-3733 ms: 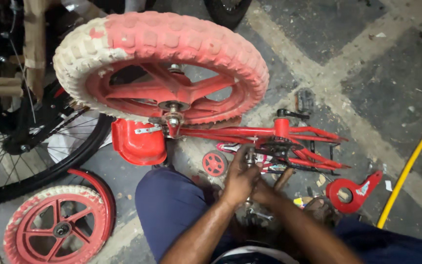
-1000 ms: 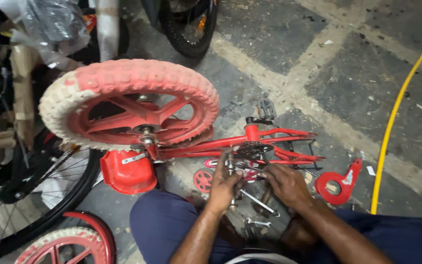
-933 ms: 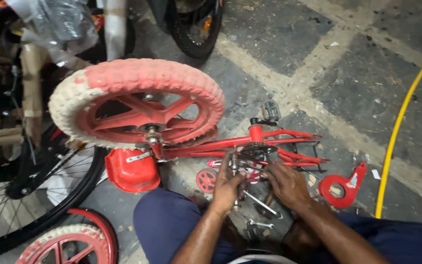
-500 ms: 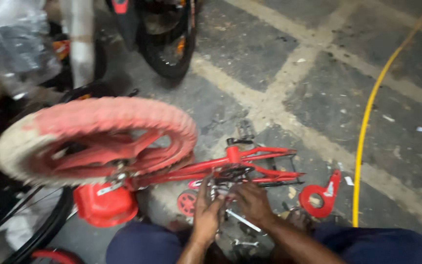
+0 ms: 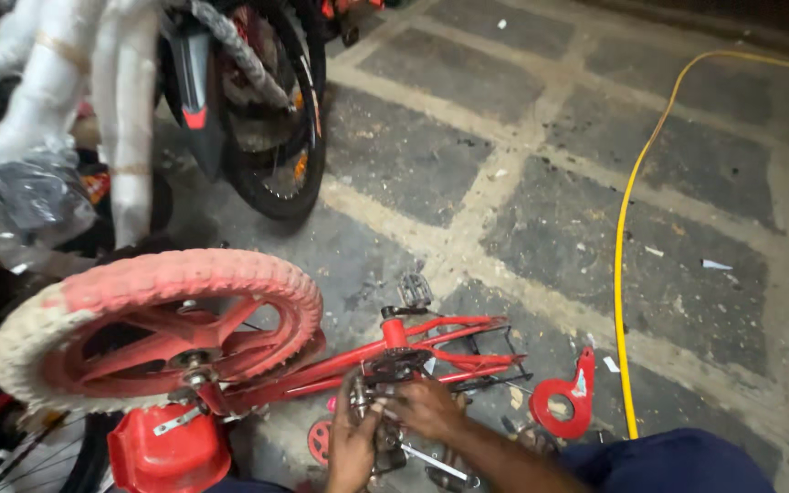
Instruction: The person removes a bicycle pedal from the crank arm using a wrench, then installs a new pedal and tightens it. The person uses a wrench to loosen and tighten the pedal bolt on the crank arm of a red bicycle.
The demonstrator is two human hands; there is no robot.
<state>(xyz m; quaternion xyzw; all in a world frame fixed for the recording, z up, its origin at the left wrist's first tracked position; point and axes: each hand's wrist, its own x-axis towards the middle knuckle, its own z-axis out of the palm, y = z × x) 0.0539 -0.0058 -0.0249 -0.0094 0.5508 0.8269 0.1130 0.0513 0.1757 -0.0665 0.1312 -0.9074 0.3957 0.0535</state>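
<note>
Both hands — left hand [image 5: 353, 445] and right hand [image 5: 424, 408] — clamped on the crank [image 5: 385, 402] of a red bicycle frame [image 5: 385, 351] on the floor [image 5: 522, 173], chain guard [image 5: 566, 408] off, assembly unfinished.

The small bicycle frame [image 5: 431, 351] is glossy red painted metal. Its tyre [image 5: 157, 301] is matt, knobbly rubber, faded pink and dusty white, around a smooth red plastic spoked hub. The mudguard [image 5: 168, 449] near it is shiny red plastic. The floor [image 5: 522, 183] is rough grey stone with paler, gritty joints. The yellow hose [image 5: 625, 274] looks smooth. Far left, crinkled clear plastic wrap [image 5: 20, 196] covers a frame.
</note>
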